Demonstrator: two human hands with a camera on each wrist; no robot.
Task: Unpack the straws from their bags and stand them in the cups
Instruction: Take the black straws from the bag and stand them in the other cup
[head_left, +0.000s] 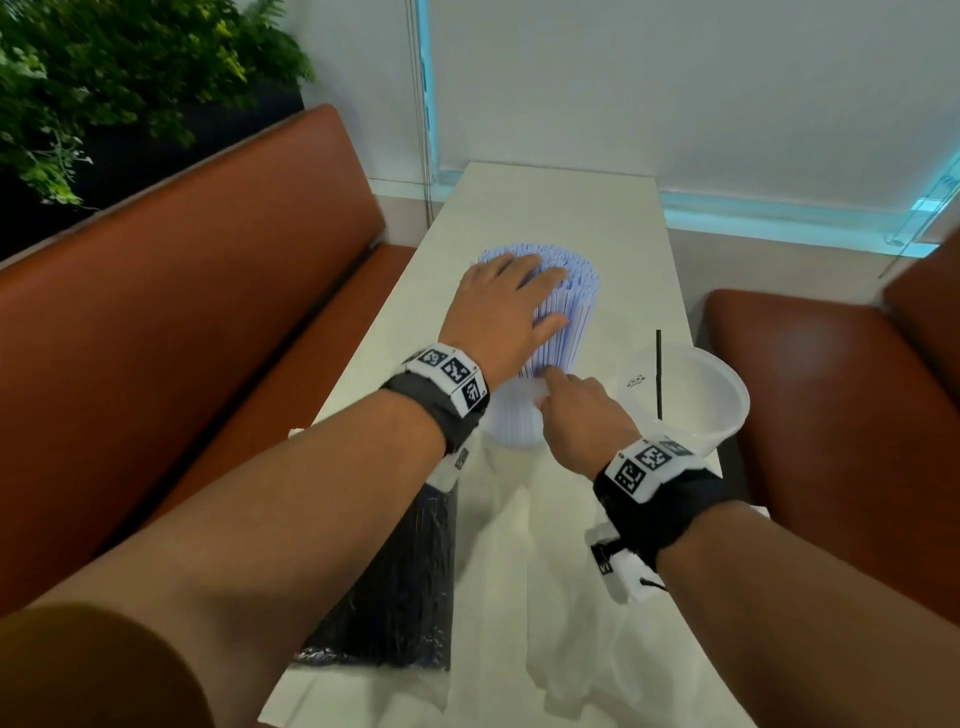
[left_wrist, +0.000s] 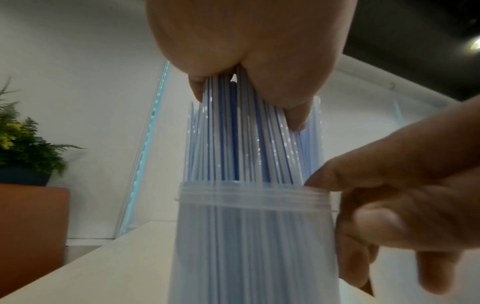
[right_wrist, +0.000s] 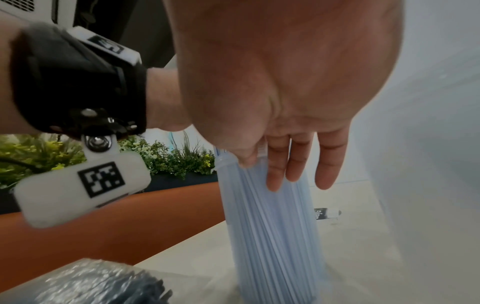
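A clear plastic cup (head_left: 511, 423) stands on the white desk (head_left: 524, 208), packed with blue-and-white straws (head_left: 563, 317) that fan out above its rim. The left hand (head_left: 506, 306) lies flat over the straw tops, fingers (head_left: 545, 275) straight and spread, pressing down on them. The right hand (head_left: 579, 415) steadies the cup at its rim, its fingers (right_wrist: 298, 162) lying nearly straight against the wall, thumb at the edge. To the right stands a second clear cup (head_left: 696, 395) holding one black straw (head_left: 658, 374). Nearer the person lie a sealed bag of black straws (head_left: 400, 587) and an emptied clear bag (head_left: 530, 597)
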